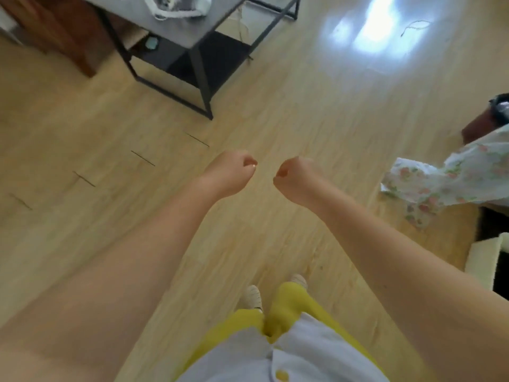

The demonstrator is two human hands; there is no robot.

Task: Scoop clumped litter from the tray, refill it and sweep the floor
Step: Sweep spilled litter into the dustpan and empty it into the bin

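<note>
I am standing on a light wooden floor [275, 111] with both arms stretched out in front of me. My left hand [230, 170] is curled into a fist and holds nothing. My right hand [296, 176] is also a fist with nothing in it, a short gap apart from the left. No litter tray, scoop or broom is in view. My feet in pale slippers [253, 296] and yellow trousers show at the bottom.
A dark metal-framed side table [176, 31] with a lower shelf stands at the upper left, with a white bag on top. A floral cloth [446, 177] hangs in from the right. A dark bin [498, 106] sits at the right edge. A string lies on the floor far right.
</note>
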